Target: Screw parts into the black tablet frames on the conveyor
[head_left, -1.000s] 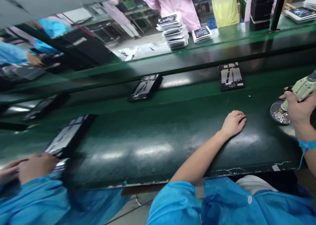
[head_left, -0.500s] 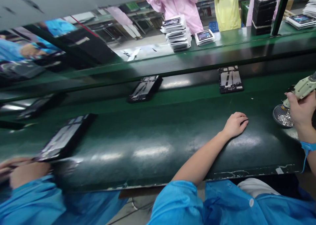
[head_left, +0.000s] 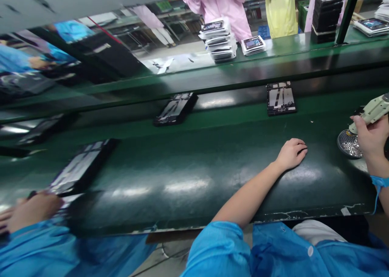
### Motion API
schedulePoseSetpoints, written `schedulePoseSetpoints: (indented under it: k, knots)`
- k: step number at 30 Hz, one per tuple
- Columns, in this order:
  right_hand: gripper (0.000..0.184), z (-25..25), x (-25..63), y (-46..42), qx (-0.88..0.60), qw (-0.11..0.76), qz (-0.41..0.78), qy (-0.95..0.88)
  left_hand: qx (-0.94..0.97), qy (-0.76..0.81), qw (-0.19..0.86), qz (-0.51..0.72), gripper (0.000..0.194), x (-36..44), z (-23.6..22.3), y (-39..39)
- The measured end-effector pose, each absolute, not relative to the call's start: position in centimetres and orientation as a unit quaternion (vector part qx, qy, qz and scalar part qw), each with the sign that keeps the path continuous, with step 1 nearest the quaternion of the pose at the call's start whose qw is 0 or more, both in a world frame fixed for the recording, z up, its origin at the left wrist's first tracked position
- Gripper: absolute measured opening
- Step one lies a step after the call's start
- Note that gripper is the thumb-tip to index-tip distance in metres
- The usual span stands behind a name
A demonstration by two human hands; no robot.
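My left hand [head_left: 291, 154] rests palm down on the green work surface [head_left: 212, 159], its fingers curled loosely together with nothing seen in them. On the far right, my right hand [head_left: 372, 137] is wrapped round a pale green electric screwdriver [head_left: 372, 113]. The tool's lower end is over a round dish [head_left: 349, 143] with a honeycomb-like pattern and small shiny pieces; whether it touches them I cannot tell. Beyond my left hand, a black-framed device with silver panels [head_left: 281, 99] lies on the strip along the back. Another such device [head_left: 175, 109] lies farther left.
A co-worker's hand [head_left: 36, 208] in a blue sleeve is at the lower left by another device [head_left: 82, 165]. Behind the rail [head_left: 182, 76] stand a white stack [head_left: 219, 42], a small pile [head_left: 253, 45] and a black stack [head_left: 326, 18]. People in pink and yellow stand beyond.
The devices on the back strip have shifted slightly left. The co-worker's blurred hand has moved a little. My hands have stayed almost where they were.
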State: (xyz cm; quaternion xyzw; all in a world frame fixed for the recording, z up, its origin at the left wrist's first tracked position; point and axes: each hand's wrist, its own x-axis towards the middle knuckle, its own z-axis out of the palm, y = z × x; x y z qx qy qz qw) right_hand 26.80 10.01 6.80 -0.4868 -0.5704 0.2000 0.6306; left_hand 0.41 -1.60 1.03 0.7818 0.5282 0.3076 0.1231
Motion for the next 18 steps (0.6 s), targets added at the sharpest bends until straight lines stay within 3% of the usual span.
schedulePoseSetpoints:
  k: [18]
  knots:
    - [0.053, 5.6, 26.8, 9.8, -0.500, 0.611, 0.210, -0.577, 0.781, 0.519, 0.119, 0.328, 0.018, 0.0, 0.5, -1.7]
